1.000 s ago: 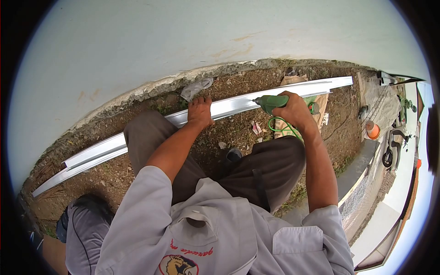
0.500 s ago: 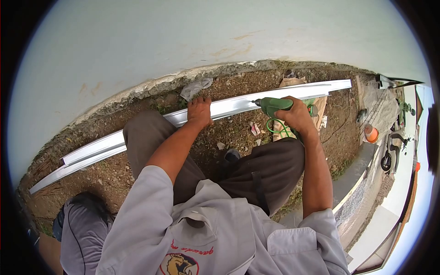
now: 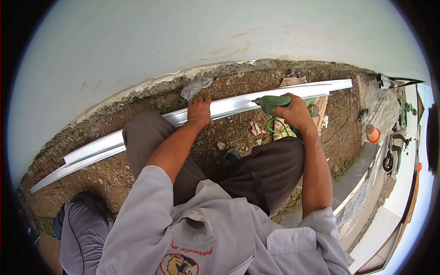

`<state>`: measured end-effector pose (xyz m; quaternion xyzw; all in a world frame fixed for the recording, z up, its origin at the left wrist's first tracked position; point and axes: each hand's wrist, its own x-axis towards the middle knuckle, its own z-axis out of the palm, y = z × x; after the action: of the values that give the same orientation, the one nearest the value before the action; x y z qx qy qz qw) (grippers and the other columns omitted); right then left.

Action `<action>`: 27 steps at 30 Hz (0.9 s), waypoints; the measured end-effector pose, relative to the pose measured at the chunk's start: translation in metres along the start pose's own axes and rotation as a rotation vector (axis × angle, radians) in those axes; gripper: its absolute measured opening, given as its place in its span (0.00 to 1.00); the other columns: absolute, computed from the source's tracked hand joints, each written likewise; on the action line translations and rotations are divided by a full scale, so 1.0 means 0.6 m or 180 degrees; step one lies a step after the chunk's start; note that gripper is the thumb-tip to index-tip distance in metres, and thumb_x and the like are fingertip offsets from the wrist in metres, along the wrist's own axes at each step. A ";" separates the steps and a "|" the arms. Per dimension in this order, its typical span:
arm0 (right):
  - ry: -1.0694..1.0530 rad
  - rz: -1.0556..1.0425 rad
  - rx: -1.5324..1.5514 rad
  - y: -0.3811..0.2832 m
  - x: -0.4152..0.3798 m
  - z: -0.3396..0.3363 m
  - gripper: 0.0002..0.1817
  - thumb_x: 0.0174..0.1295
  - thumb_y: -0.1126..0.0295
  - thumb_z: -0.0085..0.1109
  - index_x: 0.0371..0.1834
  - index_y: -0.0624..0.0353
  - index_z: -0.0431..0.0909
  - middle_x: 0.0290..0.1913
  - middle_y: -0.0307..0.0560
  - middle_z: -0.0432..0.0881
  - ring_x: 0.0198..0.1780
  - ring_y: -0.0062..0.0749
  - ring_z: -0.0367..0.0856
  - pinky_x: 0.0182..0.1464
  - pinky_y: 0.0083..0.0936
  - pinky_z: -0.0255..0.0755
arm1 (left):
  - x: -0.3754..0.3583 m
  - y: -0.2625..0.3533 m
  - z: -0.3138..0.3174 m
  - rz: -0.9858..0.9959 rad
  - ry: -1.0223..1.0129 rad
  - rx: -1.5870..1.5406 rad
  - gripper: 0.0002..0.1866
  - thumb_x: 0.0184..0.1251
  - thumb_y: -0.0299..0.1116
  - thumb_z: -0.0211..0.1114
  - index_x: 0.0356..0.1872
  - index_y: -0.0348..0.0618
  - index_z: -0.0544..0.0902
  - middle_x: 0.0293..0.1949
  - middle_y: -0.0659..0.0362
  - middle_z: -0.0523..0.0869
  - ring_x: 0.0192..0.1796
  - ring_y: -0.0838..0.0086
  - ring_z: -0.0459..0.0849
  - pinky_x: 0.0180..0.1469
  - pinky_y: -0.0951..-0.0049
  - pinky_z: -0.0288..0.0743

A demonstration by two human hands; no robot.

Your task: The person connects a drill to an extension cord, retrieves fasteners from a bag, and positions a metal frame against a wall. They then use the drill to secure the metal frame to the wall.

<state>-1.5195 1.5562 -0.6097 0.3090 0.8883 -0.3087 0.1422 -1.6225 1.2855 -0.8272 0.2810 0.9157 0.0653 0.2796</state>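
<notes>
A long silvery metal channel (image 3: 229, 106) runs across the view, made of overlapping lengths, with its left end low and its right end high. My left hand (image 3: 199, 111) grips it near the middle, fingers over the far edge. In my right hand (image 3: 293, 111) is a green power drill (image 3: 271, 103), held by its handle. The drill points left, its tip at the channel's surface; whether the bit has gone in cannot be made out. A green cord (image 3: 275, 127) loops below the drill. My knees are bent on the near side of the channel.
A pale wall (image 3: 183, 36) rises behind the channel, with a crumpled plastic bag (image 3: 196, 88) at its foot. Another person's leg (image 3: 85, 231) is at lower left. A patterned sack (image 3: 283, 130) lies under the cord. Farther right are an orange-and-white bucket (image 3: 372, 134) and a scooter (image 3: 395, 150).
My right hand and the drill have shifted very slightly, the hand sitting a little higher on the drill. My left hand and the metal channel look the same.
</notes>
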 end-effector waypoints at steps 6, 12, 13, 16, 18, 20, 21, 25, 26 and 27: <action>0.0004 -0.0048 -0.0056 -0.004 0.000 -0.002 0.26 0.51 0.62 0.72 0.50 0.70 0.87 0.43 0.63 0.92 0.47 0.49 0.93 0.54 0.37 0.83 | -0.002 0.002 0.000 -0.0013 -0.0008 0.0001 0.52 0.43 0.48 0.91 0.72 0.47 0.74 0.65 0.46 0.79 0.70 0.51 0.77 0.72 0.51 0.70; 0.0129 -0.0092 -0.0001 0.005 0.000 -0.003 0.27 0.50 0.62 0.73 0.51 0.70 0.86 0.43 0.62 0.92 0.47 0.49 0.93 0.54 0.37 0.83 | -0.003 0.002 -0.005 -0.0008 -0.0037 -0.0033 0.50 0.44 0.48 0.90 0.70 0.46 0.74 0.66 0.46 0.79 0.70 0.52 0.77 0.73 0.52 0.69; 0.0153 -0.0109 -0.0013 0.003 -0.001 -0.003 0.27 0.50 0.62 0.73 0.52 0.70 0.86 0.44 0.62 0.92 0.47 0.49 0.93 0.54 0.37 0.83 | -0.003 0.002 -0.007 -0.0008 -0.0041 -0.0038 0.50 0.44 0.48 0.90 0.70 0.46 0.74 0.66 0.47 0.79 0.70 0.52 0.77 0.73 0.51 0.69; 0.0104 -0.0085 0.0129 0.013 -0.002 -0.007 0.28 0.50 0.62 0.74 0.52 0.70 0.86 0.44 0.62 0.92 0.48 0.49 0.93 0.54 0.37 0.83 | -0.002 0.003 -0.008 -0.0044 -0.0086 -0.0022 0.51 0.43 0.49 0.91 0.71 0.45 0.74 0.66 0.47 0.79 0.71 0.52 0.77 0.73 0.51 0.70; 0.0177 -0.0147 0.0113 0.017 -0.013 -0.013 0.28 0.50 0.63 0.74 0.52 0.70 0.86 0.43 0.61 0.92 0.46 0.46 0.93 0.52 0.36 0.83 | 0.002 0.000 -0.008 -0.0008 -0.0136 -0.0084 0.52 0.42 0.49 0.91 0.71 0.45 0.74 0.67 0.46 0.78 0.72 0.51 0.76 0.72 0.49 0.70; 0.0184 -0.0067 0.0330 0.019 -0.032 -0.024 0.27 0.50 0.65 0.75 0.54 0.70 0.86 0.42 0.58 0.92 0.44 0.41 0.92 0.50 0.33 0.83 | 0.005 -0.002 -0.007 0.0019 -0.0136 -0.0128 0.53 0.42 0.50 0.91 0.71 0.44 0.74 0.68 0.46 0.77 0.73 0.51 0.74 0.72 0.48 0.70; 0.0154 0.0043 0.0558 0.018 -0.044 -0.032 0.28 0.51 0.66 0.75 0.54 0.70 0.85 0.42 0.57 0.92 0.43 0.38 0.92 0.49 0.32 0.83 | 0.001 -0.002 -0.010 0.0026 -0.0111 -0.0139 0.53 0.42 0.50 0.91 0.71 0.43 0.74 0.68 0.45 0.76 0.74 0.51 0.73 0.72 0.47 0.71; 0.0590 0.0006 0.1069 0.023 -0.101 -0.056 0.29 0.52 0.70 0.76 0.58 0.70 0.84 0.44 0.51 0.92 0.43 0.29 0.89 0.46 0.27 0.82 | 0.004 0.021 -0.023 0.0020 -0.0082 -0.0086 0.54 0.43 0.52 0.91 0.71 0.38 0.74 0.70 0.46 0.73 0.76 0.51 0.69 0.72 0.45 0.71; 0.0582 0.0148 0.1247 0.021 -0.116 -0.061 0.30 0.53 0.71 0.76 0.60 0.70 0.83 0.46 0.52 0.92 0.44 0.29 0.89 0.48 0.27 0.82 | 0.010 0.035 -0.027 0.0049 -0.0183 -0.0139 0.55 0.44 0.54 0.90 0.71 0.36 0.73 0.70 0.47 0.71 0.76 0.50 0.68 0.73 0.45 0.70; 0.0803 0.0045 0.1237 0.029 -0.127 -0.059 0.30 0.53 0.71 0.76 0.61 0.70 0.83 0.46 0.52 0.91 0.44 0.29 0.89 0.48 0.27 0.82 | 0.020 0.054 -0.024 0.0106 -0.0117 -0.0172 0.55 0.43 0.54 0.90 0.71 0.38 0.74 0.70 0.46 0.71 0.76 0.50 0.68 0.73 0.45 0.70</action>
<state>-1.4519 1.5541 -0.5565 0.3730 0.8206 -0.4319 -0.0300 -1.6230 1.3198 -0.8119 0.2897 0.9036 0.0895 0.3027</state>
